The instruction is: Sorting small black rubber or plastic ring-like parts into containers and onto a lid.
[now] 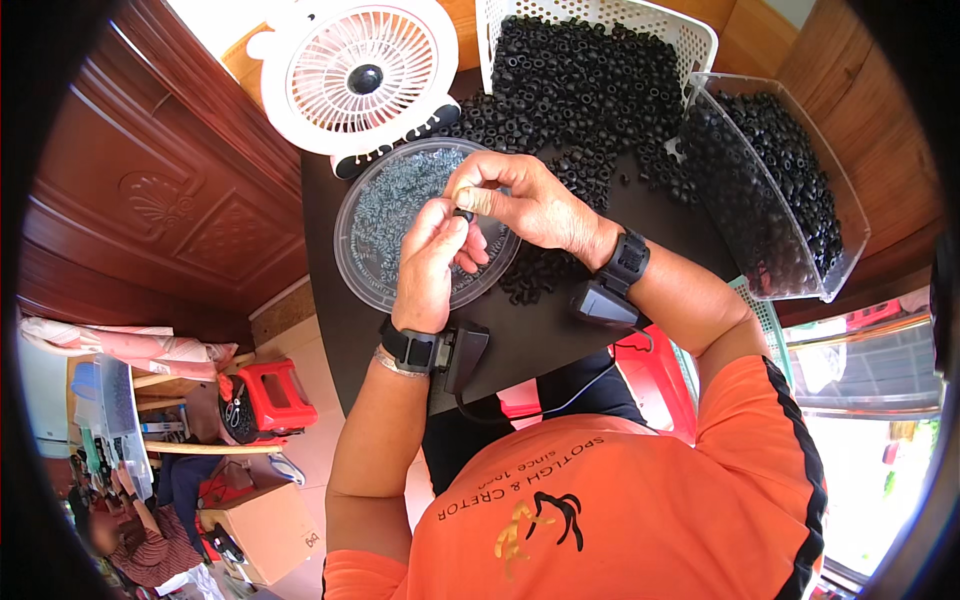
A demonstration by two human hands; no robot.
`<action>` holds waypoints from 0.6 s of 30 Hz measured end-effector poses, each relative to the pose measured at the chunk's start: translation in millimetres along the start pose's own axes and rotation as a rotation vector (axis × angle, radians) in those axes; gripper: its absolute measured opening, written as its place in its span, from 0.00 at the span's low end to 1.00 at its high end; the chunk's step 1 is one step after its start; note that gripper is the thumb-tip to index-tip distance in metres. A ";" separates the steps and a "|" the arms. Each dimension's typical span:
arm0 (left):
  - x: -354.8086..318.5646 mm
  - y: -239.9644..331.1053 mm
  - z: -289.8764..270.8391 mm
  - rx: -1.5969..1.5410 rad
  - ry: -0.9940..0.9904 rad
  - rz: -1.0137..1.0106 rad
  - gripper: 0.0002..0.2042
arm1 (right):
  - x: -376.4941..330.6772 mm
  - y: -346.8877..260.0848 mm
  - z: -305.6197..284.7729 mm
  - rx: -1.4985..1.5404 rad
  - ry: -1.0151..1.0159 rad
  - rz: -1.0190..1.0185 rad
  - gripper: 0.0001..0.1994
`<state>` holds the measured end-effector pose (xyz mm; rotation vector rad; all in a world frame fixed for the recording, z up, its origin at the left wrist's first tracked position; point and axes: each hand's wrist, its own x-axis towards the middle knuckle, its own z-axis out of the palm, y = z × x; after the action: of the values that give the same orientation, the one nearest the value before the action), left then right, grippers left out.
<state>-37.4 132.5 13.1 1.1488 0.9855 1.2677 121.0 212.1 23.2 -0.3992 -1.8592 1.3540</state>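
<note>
My left hand [430,262] and my right hand [520,200] meet above a round clear dish [352,230] of small grey rings. Both pinch one small black rubber ring [463,214] between their fingertips. A loose heap of black rubber rings [560,130] covers the dark table [540,335] just beyond my right hand. Each wrist wears a black strap with a small black device and a cable.
A white desk fan [360,72] stands at the back left. A white perforated basket [690,35] and a clear plastic bin [770,190] hold more black rings. A red stool [270,395], a cardboard box [262,532] and another person [130,520] are on the floor at left.
</note>
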 end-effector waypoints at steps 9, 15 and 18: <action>0.0 1.4 -11.3 -0.150 0.086 0.061 0.10 | 1.3 -25.3 -40.3 -0.864 0.080 -0.341 0.08; 0.1 1.4 -15.2 -0.148 0.134 0.050 0.10 | -4.7 -19.6 -37.8 -1.042 -0.136 -0.130 0.06; 0.6 1.1 -14.9 -0.142 0.135 0.043 0.10 | -6.6 -13.0 -29.2 -1.266 -0.189 -0.114 0.07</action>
<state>-52.1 134.3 11.5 0.9894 0.9567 1.4419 149.5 222.1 35.9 -0.7662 -2.6601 -0.0343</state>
